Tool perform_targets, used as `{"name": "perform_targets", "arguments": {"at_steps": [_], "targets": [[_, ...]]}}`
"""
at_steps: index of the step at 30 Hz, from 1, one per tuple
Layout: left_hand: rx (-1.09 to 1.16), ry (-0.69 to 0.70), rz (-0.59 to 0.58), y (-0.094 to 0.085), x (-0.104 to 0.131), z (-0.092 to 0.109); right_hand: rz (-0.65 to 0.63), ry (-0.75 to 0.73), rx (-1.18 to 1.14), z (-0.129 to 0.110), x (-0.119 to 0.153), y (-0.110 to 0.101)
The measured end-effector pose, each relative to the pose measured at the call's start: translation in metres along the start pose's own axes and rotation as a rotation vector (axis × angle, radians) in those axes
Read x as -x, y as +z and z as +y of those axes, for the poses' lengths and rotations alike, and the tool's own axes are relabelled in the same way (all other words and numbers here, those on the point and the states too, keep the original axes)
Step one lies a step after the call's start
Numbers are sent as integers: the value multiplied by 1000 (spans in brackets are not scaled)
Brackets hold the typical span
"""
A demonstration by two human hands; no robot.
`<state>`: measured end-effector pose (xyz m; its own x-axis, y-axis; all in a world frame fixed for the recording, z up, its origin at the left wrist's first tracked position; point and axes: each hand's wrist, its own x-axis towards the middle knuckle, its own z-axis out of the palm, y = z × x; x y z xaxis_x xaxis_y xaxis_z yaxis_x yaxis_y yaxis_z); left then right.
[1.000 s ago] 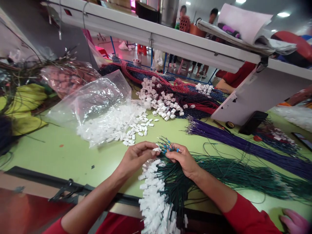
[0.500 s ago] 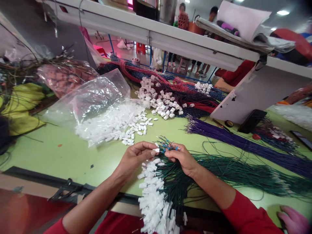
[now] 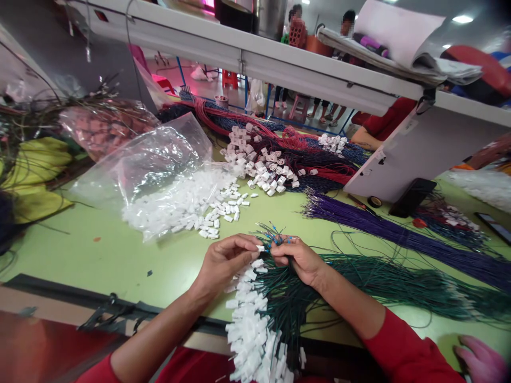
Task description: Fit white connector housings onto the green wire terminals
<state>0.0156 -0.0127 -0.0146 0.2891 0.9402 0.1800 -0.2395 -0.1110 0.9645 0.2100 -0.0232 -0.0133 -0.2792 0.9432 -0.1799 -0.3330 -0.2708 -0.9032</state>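
Between its thumb and fingertips, my left hand pinches a small white connector. My right hand is closed round the ends of several dark green wires, whose blue-marked metal tips fan out above the fingers. The two hands are close together, the connector near the wire tips. Below them hangs a cluster of white connectors over the table's front edge. The green wire bundle stretches away to the right.
Loose white connectors spill from a clear plastic bag. Behind lie red and blue wires with white plugs. A purple wire bundle lies right, near black tape. A shelf spans above; another person's hand shows lower right.
My left hand has turned slightly, with its fingers now further over the connector. The wire tips have shifted a little, and my right hand stays nearly in place.
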Motion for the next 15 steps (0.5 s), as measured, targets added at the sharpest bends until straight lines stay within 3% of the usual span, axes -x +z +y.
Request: {"name": "perform_targets", "arguments": {"at_steps": [5, 11, 15], "targets": [[-67, 4, 2, 1, 3, 1, 18, -10, 0, 1, 1, 1], [91, -167, 104, 4, 3, 2, 94, -88, 52, 6, 2, 2], [108, -206, 134, 5, 2, 4, 144, -131, 79, 9, 2, 2]]}}
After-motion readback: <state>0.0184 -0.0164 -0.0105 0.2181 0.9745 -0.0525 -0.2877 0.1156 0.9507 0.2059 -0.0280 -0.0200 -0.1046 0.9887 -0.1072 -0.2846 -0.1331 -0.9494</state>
